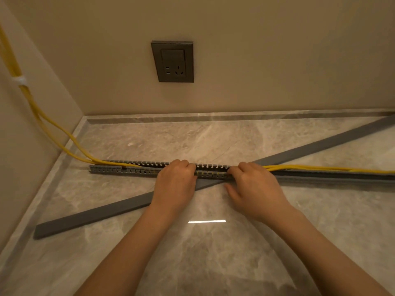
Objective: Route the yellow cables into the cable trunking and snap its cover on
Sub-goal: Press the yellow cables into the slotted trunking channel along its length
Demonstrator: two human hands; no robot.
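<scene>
The grey slotted cable trunking (211, 170) lies on the marble surface (213, 142), and it is one piece only. Inside it run the yellow cables (320, 168): they come in at its left end and lie in the channel up to the hands. Right of the right hand they lie on top of the trunking, not pressed in. Near the left end two strands can be told apart; the exact number I cannot tell. One white tie (20, 80) binds them high up, far left of the trunking.

One cover (96, 214), a long flat grey strip, lies off the trunking and crosses under it on a slant.

The left hand (175, 180) and the right hand (254, 184) are both at the middle of the trunking, fingers curled over its top. One wall socket (172, 61) is on the wall behind the trunking.
</scene>
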